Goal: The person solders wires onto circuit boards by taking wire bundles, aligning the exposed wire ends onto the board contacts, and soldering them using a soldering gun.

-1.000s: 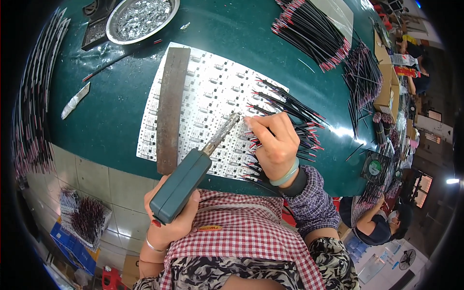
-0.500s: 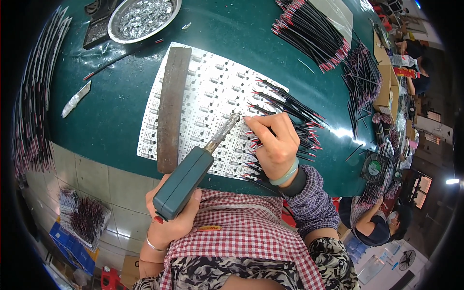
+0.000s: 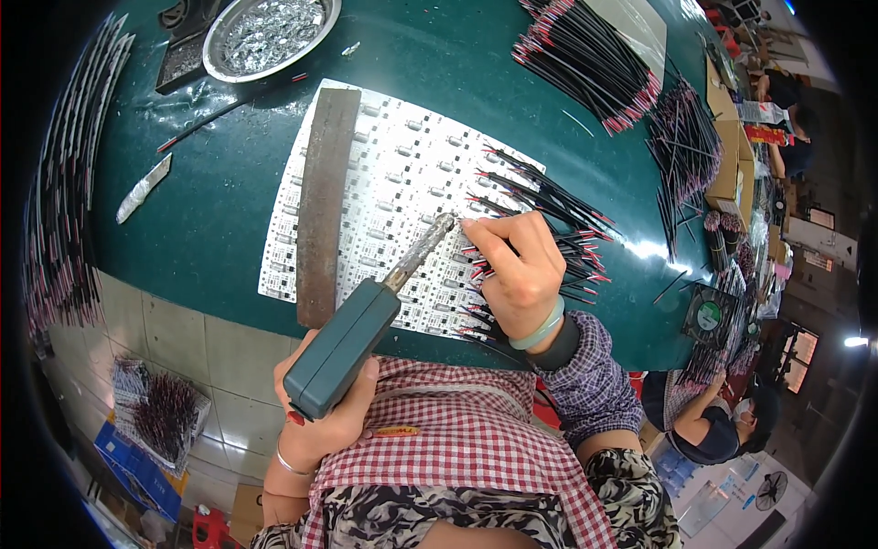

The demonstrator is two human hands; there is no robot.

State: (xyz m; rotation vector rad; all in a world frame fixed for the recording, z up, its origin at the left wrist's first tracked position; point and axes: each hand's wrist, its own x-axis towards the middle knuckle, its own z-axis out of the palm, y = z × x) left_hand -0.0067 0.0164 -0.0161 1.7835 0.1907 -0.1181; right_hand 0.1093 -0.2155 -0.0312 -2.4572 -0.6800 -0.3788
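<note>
Looking down, I see the green table [image 3: 439, 73] with the white circuit panel [image 3: 384, 183] lying flat at its near edge, a rusty metal bar [image 3: 322, 206] across the panel's left part. My left hand [image 3: 325, 416] is wrapped around the teal soldering iron [image 3: 343, 348], whose long axis runs up-right, tip meeting the panel just left of my right hand [image 3: 517, 274]. That hand, the nearer one, pinches a black wire [image 3: 485, 274] onto the panel. Brown cardboard boxes [image 3: 727, 156] sit far right; a blue carton [image 3: 137, 467] lies on the floor, near left.
</note>
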